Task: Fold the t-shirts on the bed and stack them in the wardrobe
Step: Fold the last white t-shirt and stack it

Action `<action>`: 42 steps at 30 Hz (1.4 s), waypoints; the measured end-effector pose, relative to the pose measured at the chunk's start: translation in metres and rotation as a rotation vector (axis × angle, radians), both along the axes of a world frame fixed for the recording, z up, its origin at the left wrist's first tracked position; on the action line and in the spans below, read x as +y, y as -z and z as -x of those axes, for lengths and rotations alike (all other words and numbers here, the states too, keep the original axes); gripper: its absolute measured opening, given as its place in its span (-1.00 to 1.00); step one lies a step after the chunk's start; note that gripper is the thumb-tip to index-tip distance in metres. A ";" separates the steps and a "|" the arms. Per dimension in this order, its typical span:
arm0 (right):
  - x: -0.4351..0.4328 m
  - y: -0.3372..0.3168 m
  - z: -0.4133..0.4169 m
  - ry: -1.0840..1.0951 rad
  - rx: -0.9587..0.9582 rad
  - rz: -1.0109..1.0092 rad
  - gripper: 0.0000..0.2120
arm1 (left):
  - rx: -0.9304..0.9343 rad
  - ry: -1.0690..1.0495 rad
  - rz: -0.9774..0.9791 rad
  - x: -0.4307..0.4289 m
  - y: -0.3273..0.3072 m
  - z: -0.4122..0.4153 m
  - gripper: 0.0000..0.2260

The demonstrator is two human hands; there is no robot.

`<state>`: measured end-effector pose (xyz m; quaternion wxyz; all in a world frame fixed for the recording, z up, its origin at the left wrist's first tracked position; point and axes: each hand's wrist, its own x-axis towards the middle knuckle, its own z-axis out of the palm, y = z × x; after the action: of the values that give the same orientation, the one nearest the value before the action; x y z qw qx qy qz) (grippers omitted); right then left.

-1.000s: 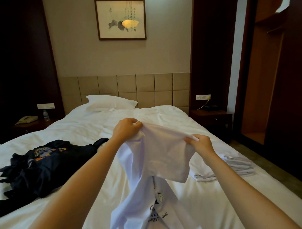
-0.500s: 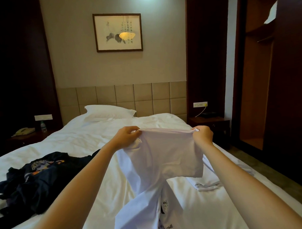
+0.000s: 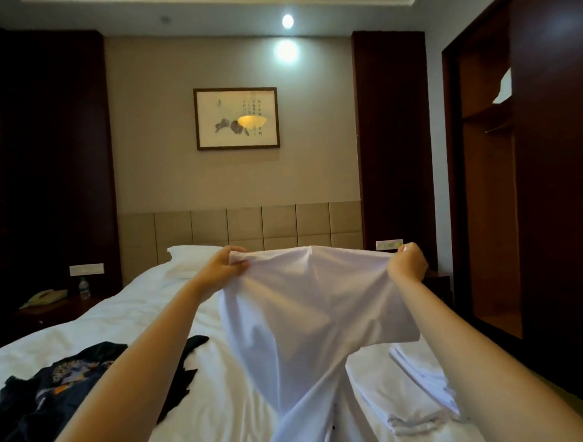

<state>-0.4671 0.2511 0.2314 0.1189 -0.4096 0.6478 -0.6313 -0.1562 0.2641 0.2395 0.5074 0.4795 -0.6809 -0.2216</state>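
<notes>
I hold a white t-shirt (image 3: 313,306) up above the bed (image 3: 128,319), stretched between both hands. My left hand (image 3: 224,266) grips its top edge on the left, and my right hand (image 3: 406,264) grips the top edge on the right. The rest of the shirt hangs twisted down toward me. A dark printed t-shirt (image 3: 58,391) lies crumpled on the bed at the left. A folded white garment (image 3: 424,381) lies on the bed at the right, partly hidden by my right forearm. The open wardrobe (image 3: 491,214) stands at the right.
A white pillow (image 3: 192,254) lies at the head of the bed. On the left nightstand (image 3: 52,310) are a phone (image 3: 43,297) and a small bottle (image 3: 83,287). Another nightstand (image 3: 439,281) sits at the right beside the wardrobe. Something white (image 3: 503,87) lies on the wardrobe's upper shelf.
Both hands have moved apart and upward, pulling the white shirt's top edge taut. My view has tilted up toward the ceiling.
</notes>
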 end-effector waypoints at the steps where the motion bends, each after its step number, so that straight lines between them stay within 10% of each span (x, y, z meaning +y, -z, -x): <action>1: 0.001 -0.007 0.000 0.004 0.002 0.031 -0.74 | -0.037 -0.073 0.059 -0.003 -0.010 -0.002 -0.86; 11: 0.027 -0.115 0.007 0.038 -0.026 0.384 -0.74 | 0.040 -0.439 0.541 0.044 -0.142 0.021 -0.85; 42: 0.093 -0.117 0.004 0.291 -0.114 0.518 -0.76 | -0.084 -0.540 0.604 0.098 -0.143 0.055 -0.81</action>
<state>-0.4713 0.3445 0.3482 -0.0451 -0.2931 0.5094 -0.8078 -0.2113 0.3625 0.3822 0.6369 0.4790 -0.5853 0.1493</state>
